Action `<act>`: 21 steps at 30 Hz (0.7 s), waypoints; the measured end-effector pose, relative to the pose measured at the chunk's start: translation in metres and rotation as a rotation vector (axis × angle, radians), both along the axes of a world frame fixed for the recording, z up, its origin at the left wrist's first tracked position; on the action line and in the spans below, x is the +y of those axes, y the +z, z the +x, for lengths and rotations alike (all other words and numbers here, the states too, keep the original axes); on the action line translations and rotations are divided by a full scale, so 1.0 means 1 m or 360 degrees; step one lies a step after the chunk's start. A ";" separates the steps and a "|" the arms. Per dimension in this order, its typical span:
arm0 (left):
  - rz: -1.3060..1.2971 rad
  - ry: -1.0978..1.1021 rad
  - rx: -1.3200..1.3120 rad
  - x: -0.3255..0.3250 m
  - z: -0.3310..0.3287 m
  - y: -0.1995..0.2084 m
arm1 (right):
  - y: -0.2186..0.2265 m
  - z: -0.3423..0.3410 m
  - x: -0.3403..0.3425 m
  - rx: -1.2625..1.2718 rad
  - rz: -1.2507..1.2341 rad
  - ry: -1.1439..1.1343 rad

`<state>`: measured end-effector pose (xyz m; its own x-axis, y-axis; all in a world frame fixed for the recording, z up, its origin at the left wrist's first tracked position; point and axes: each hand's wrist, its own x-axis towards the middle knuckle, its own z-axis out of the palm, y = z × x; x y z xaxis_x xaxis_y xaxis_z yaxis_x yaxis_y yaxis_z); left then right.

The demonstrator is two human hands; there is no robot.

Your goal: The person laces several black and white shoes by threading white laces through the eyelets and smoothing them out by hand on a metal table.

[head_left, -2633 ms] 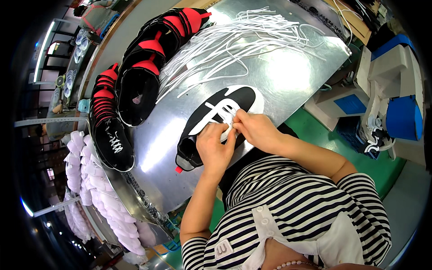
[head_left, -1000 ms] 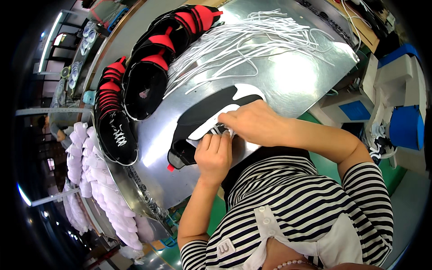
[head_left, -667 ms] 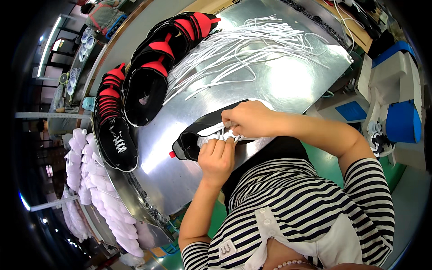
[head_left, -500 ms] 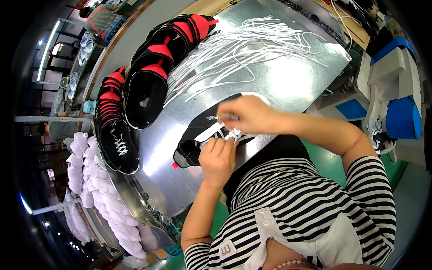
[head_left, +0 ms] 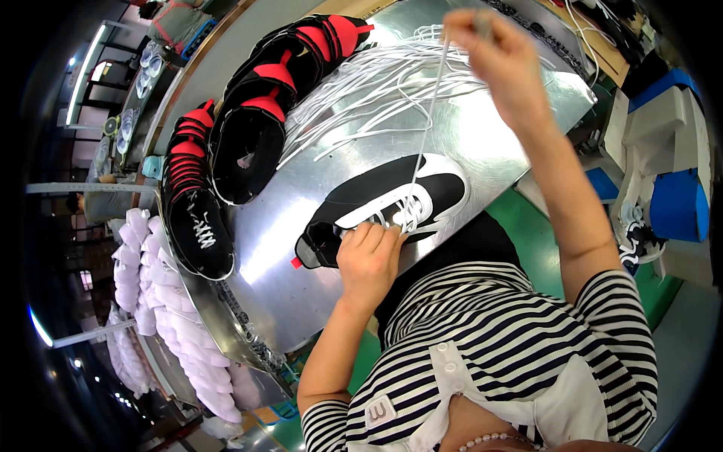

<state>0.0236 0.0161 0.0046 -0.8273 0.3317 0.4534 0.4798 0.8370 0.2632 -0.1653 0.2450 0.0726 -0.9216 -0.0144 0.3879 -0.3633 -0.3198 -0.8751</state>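
Right hand (head_left: 503,64) holds white lace (head_left: 425,135) taut above black-and-white shoe (head_left: 376,183)

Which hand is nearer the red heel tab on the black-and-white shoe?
Left. The left hand touches the shoe, to the right of its red heel tab; the right hand is much farther, raised beyond the shoe, holding a white lace.

A black-and-white shoe (head_left: 374,184) lies on a shiny metal tabletop (head_left: 275,290). The left hand (head_left: 369,260) holds the shoe's near side, by the eyelets. The right hand (head_left: 497,60), blurred, is well beyond the shoe, gripping a white lace (head_left: 431,114) that runs straight to it. Beyond the shoe spreads a lace pile (head_left: 361,94); left of it stand black-and-red shoes (head_left: 197,226) in two rows.
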 end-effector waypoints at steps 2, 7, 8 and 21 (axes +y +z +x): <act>-0.0009 -0.0025 -0.0025 0.003 -0.003 0.006 | -0.002 -0.059 0.044 0.0253 -0.0019 -0.0240; -0.0010 -0.0054 -0.0024 0.007 -0.006 0.006 | 0.068 -0.064 0.061 0.0243 -0.0145 -0.0375; -0.0020 -0.0036 -0.0030 0.005 -0.004 0.004 | 0.040 -0.064 0.057 0.0262 0.0045 -0.0327; 0.0910 0.0739 -0.1103 -0.014 -0.015 0.012 | -0.071 0.070 -0.056 -0.0639 0.0718 0.1023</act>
<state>0.0090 0.0026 0.0162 -0.9606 -0.2067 -0.1858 -0.2721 0.5634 0.7801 -0.0954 0.1892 0.0013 -0.7481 -0.6505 -0.1311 0.1300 0.0501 -0.9902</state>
